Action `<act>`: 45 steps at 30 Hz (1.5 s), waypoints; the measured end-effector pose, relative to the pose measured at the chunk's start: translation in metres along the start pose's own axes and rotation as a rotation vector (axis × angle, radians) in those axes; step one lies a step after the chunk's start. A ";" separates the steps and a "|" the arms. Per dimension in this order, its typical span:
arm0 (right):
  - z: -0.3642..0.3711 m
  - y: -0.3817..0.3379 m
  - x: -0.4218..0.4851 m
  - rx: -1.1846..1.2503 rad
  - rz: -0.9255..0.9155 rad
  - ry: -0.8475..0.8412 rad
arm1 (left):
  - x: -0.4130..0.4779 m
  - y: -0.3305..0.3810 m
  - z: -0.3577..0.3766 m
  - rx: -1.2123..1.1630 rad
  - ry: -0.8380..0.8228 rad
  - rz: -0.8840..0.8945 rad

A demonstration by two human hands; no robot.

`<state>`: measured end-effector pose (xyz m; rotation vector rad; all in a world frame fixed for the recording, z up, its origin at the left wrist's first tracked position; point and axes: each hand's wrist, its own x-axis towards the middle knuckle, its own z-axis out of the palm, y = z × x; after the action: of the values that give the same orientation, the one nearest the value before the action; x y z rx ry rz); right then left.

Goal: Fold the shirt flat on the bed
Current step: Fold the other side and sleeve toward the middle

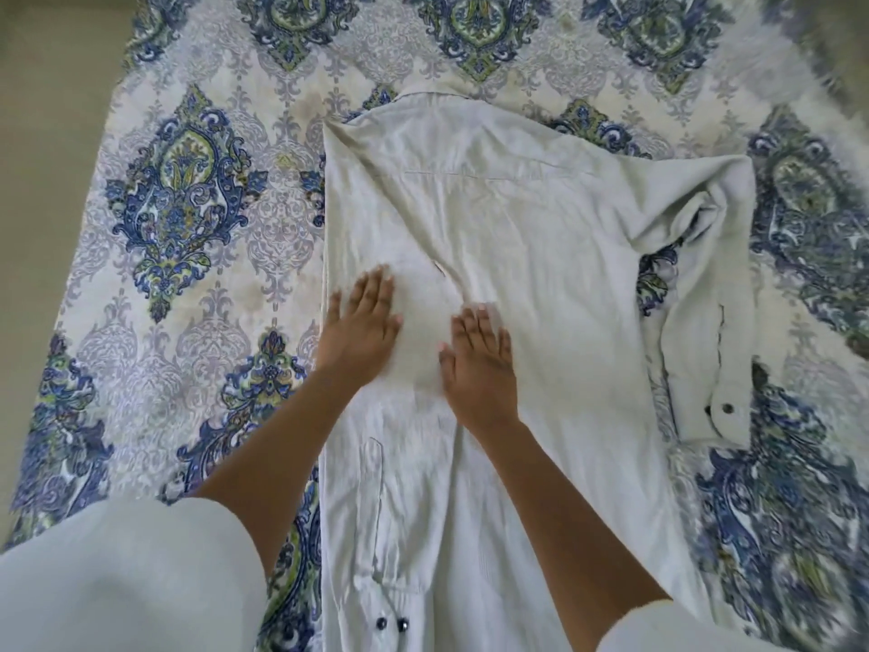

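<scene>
A pale grey-green shirt [541, 228] lies back-up on the bed, its collar at the far end. Its left side is folded inward, with that sleeve running down toward me and its buttoned cuff [390, 623] near the bottom edge. The right sleeve [705, 298] lies bent out to the right, cuff with a dark button pointing toward me. My left hand [359, 329] presses flat on the folded part, fingers straight. My right hand [479, 355] lies flat beside it on the shirt's middle, fingers spread.
The bed is covered by a white sheet [188, 228] with blue and green paisley medallions. A beige floor [42, 134] shows past the bed's left edge. My light sleeves fill the bottom corners.
</scene>
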<state>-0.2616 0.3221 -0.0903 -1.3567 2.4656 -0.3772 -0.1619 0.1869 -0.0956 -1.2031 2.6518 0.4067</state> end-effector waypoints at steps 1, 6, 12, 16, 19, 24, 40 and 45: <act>-0.006 0.001 -0.005 0.085 0.012 0.015 | -0.008 0.008 -0.002 0.030 0.011 0.047; -0.032 0.029 -0.026 0.408 0.218 0.179 | -0.037 0.054 -0.012 -0.128 0.026 0.172; -0.057 0.089 -0.051 0.519 0.424 0.265 | -0.051 0.121 -0.009 -0.270 0.018 0.299; -0.076 0.134 -0.066 0.380 0.566 0.354 | -0.053 0.160 -0.007 -0.317 0.049 0.349; -0.089 0.167 -0.074 0.198 0.685 0.337 | -0.052 0.189 -0.007 -0.345 0.035 0.372; -0.093 0.186 -0.088 0.044 0.564 0.251 | -0.045 0.223 0.001 -0.298 -0.006 0.418; -0.062 0.075 -0.131 0.238 0.129 0.172 | -0.003 0.235 -0.012 -0.527 -0.088 -0.076; -0.047 0.059 -0.152 0.056 0.069 0.060 | 0.021 0.190 -0.022 -0.840 -0.130 -0.349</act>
<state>-0.2473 0.4859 -0.0484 -1.2522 2.5224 -0.4742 -0.3210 0.2844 -0.0500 -1.7171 2.1095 1.5532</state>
